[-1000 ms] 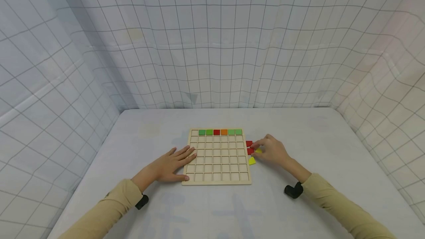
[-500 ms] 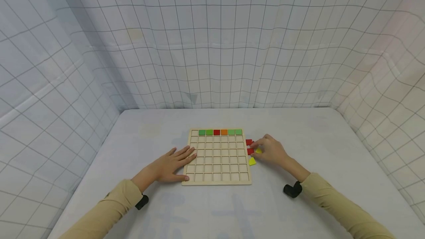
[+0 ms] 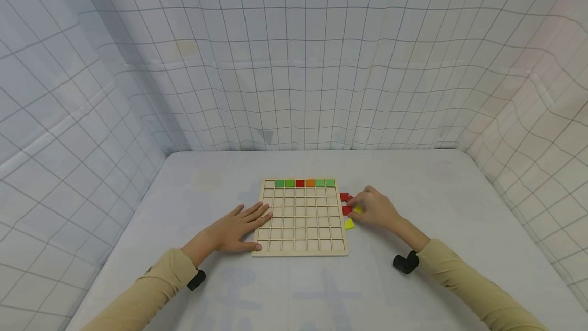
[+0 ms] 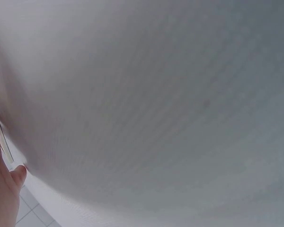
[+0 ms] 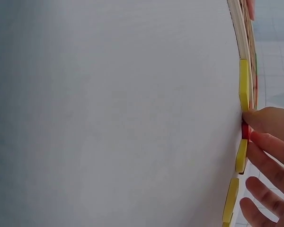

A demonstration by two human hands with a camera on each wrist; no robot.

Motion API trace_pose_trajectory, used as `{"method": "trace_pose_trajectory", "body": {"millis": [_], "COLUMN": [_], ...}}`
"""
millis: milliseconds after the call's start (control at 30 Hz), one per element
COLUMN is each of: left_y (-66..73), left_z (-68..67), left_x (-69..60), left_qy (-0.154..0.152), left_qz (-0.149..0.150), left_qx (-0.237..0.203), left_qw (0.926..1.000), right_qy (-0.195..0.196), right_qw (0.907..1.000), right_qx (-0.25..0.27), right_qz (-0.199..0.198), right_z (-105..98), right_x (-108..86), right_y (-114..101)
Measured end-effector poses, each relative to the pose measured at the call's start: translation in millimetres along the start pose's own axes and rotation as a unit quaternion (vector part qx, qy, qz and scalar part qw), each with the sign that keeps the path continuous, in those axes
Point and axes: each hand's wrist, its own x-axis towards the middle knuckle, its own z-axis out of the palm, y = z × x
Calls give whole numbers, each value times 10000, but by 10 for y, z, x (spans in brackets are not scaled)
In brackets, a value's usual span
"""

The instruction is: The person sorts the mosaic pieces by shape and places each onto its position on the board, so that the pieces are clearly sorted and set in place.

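A square wooden grid board (image 3: 300, 255) lies on the table, with green, red and orange tiles along its far row. My left hand (image 3: 236, 230) rests with spread fingers on the board's left edge. Beside the right edge, my right hand (image 3: 376, 208) pinches a red tile (image 5: 246, 130) between thumb and index finger. Another red tile (image 3: 344, 196) lies just beyond its fingertips. A yellow tile (image 3: 358, 209) sits partly under this hand, and a second yellow tile (image 3: 349, 223) lies nearer me. In the left wrist view, only part of the left hand (image 4: 4, 189) shows.
White cloth covers the table (image 3: 294, 295). Grid-patterned curtains (image 3: 294, 65) stand behind it and at both sides. A black wrist device (image 3: 406, 263) hangs under the right forearm, and another black device (image 3: 196, 280) under the left.
The red tiles at my right fingertips have shifted slightly, and the nearer yellow tile has moved a touch. My left hand and the board stay still.
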Motion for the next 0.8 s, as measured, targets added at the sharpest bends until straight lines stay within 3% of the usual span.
{"method": "trace_pose_trajectory", "body": {"millis": [633,800], "left_y": [-37,-27], "left_z": [72,59], "left_x": [-6,-5], "left_qy": [210,129], "left_qz": [111,79], "left_qx": [-91,-83], "left_qw": [9997,9999], "right_qy": [169,238], "right_qw": [9997,9995], "right_qx": [-150,-171], "right_qz": [-19,-148], "right_z": [-39,-60], "right_x": [19,70], "right_y": [31,10]}}
